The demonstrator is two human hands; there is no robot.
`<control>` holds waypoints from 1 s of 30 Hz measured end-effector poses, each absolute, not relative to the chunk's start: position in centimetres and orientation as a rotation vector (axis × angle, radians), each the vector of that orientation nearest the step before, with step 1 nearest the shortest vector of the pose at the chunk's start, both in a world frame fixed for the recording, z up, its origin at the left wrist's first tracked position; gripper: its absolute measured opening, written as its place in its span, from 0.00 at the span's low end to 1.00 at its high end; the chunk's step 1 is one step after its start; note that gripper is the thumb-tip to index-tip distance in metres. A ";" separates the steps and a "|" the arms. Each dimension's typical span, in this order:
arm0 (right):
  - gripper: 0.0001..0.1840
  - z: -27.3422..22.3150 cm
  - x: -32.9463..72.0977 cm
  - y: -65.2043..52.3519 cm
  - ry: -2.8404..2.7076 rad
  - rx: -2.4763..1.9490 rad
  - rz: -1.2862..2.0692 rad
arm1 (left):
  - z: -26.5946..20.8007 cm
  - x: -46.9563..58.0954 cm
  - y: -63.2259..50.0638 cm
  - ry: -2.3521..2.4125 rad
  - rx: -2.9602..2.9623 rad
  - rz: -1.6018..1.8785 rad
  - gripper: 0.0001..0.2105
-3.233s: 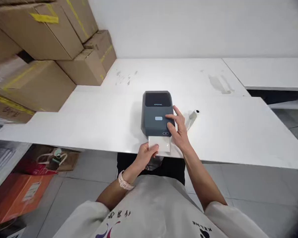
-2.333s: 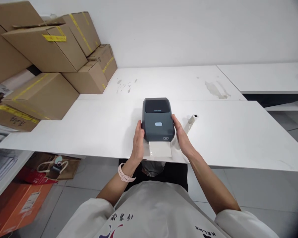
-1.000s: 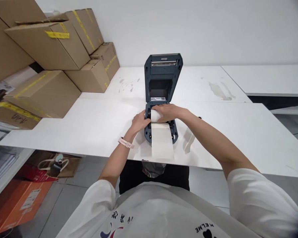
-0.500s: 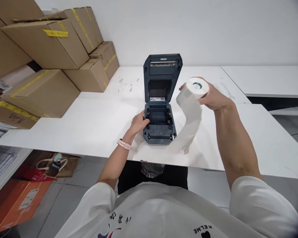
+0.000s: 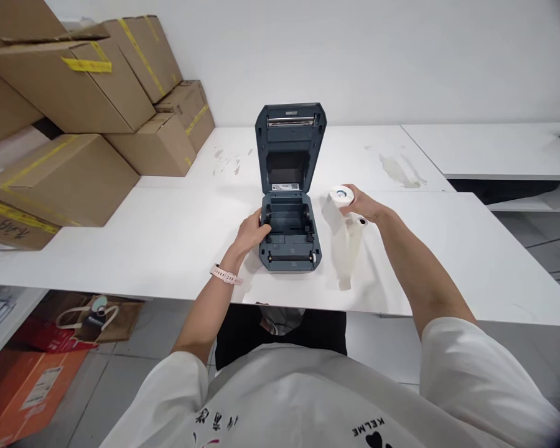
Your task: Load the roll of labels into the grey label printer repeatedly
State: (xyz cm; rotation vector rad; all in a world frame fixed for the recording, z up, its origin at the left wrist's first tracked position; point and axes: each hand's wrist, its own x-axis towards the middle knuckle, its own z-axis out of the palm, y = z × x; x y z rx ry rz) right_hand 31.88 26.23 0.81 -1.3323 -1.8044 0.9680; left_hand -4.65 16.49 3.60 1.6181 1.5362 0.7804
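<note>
1. Printer [image 5: 289, 231], used as landmark: lid up, leaning slightly back; front faces you, long axis front to back.
2. Label roll [image 5: 334, 200]: off the printer's right side, apart from it. Core hole faces up, axis roughly upright. Can't tell whether it touches the tabletop.
3. Your right hand [image 5: 364, 204]: curled round the roll's right side, digits far and near, spread only to roll width. Has hold of it.
4. Your left hand [image 5: 251, 233]: thumb hooked over the printer's left rim, fingers against the outer wall, partly hidden. Gripping that wall.
5. Paper strip [image 5: 348, 258]: right of printer, trailing toward you, blurry; can't tell which roll each layer belongs to.
6. Small roll [image 5: 361, 221]: right of printer, near your right hand, dark-centred end showing.
7. Tabletop [image 5: 182, 249]: near edge just in front of printer. White surface runs left from printer to boxes, right past your forearm.
8. Counts: one printer, one label roll, one small roll, at least seven cardboard boxes [image 5: 65, 180] stacked left of printer, pile cropped.
</note>
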 end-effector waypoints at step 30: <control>0.20 8.7 13.6 20.6 -2.973 -1.372 0.297 | 2.8 -4.5 16.3 1.527 1.609 0.834 0.29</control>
